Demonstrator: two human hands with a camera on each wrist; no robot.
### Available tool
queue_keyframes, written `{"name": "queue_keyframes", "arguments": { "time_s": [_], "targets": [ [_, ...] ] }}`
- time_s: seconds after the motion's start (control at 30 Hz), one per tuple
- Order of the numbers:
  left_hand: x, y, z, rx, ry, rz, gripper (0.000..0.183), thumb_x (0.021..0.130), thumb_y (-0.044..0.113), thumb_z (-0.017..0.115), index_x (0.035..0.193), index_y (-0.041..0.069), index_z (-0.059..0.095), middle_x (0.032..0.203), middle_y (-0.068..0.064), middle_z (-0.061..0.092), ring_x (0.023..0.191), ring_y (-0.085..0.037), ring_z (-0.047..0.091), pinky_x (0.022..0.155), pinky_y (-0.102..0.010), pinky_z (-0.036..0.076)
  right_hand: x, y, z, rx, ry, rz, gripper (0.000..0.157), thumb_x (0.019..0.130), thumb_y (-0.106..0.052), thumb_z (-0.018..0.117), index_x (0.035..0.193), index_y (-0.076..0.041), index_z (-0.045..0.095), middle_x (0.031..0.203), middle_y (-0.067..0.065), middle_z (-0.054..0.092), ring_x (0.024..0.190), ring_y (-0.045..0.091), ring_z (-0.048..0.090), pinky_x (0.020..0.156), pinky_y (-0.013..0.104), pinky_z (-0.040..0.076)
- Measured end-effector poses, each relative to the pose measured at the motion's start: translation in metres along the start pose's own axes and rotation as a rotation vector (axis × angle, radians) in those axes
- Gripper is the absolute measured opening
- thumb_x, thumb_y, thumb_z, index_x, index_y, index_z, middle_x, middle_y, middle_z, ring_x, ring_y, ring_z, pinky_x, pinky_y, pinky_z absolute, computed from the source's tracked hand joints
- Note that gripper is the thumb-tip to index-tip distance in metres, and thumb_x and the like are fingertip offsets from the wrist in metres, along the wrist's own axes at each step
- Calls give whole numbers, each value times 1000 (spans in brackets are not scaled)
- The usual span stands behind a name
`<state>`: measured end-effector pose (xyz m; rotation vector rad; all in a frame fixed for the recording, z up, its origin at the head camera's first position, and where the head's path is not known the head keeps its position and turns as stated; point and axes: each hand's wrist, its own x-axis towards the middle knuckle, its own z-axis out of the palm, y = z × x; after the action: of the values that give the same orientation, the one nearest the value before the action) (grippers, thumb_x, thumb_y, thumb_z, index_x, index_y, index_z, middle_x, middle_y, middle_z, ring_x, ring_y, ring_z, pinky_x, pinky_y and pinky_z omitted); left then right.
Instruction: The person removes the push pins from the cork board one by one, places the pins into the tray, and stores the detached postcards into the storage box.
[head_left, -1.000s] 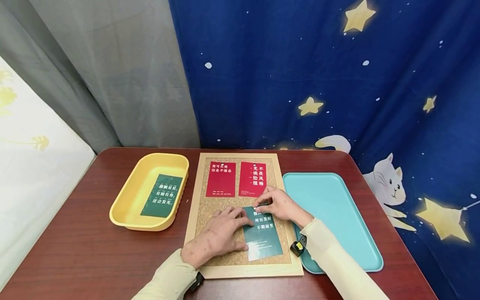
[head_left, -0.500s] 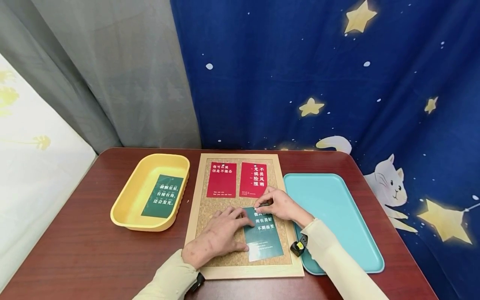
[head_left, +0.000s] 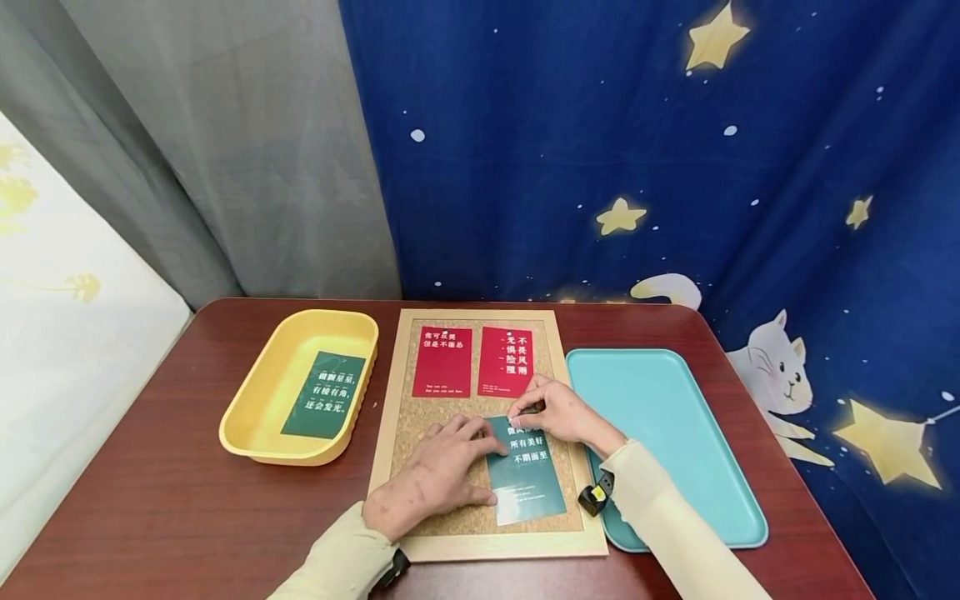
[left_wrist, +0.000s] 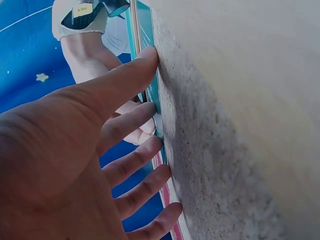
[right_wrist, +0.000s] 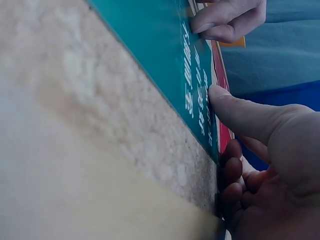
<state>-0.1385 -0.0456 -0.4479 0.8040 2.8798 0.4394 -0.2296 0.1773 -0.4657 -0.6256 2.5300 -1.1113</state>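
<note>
A green card (head_left: 527, 483) with white writing lies on the lower right of a wood-framed corkboard (head_left: 431, 407). My left hand (head_left: 438, 471) rests with fingers spread on the cork and the card's left edge; in the left wrist view its fingertips (left_wrist: 150, 55) touch down along the surface. At the card's top edge my right hand (head_left: 558, 411) pinches a small white push pin (head_left: 512, 420), mostly hidden by the fingers. Whether its point is in the cork cannot be seen. Two red cards (head_left: 442, 367) hang above, each with a pin at its top.
Left of the board stands a yellow basin (head_left: 258, 396) holding another green card (head_left: 324, 400). A turquoise tray (head_left: 675, 433) lies to the right, partly under the right forearm. The dark red table (head_left: 150, 467) ends at curtains behind.
</note>
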Motion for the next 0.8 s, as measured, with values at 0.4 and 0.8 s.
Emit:
{"name": "queue_keyframes", "arguments": {
  "time_s": [0.4,0.8],
  "targets": [
    [-1,-1,1,1,-6,-12,56,73,54,82,123,36,66,125,8,54,117,-17,48,97,-49,45,-1,1,3,-12,4,-16,4,86,-24,76,89,-23,79,92,3,54,86,15,48,72,24,43],
    [0,0,2,7,-5,-12,55,72,54,82,122,37,65,124,9,54,117,-17,49,96,-48,45,-3,0,3,-2,3,-2,5,87,-23,75,89,-22,79,93,2,53,87,15,48,74,24,42]
  ]
}}
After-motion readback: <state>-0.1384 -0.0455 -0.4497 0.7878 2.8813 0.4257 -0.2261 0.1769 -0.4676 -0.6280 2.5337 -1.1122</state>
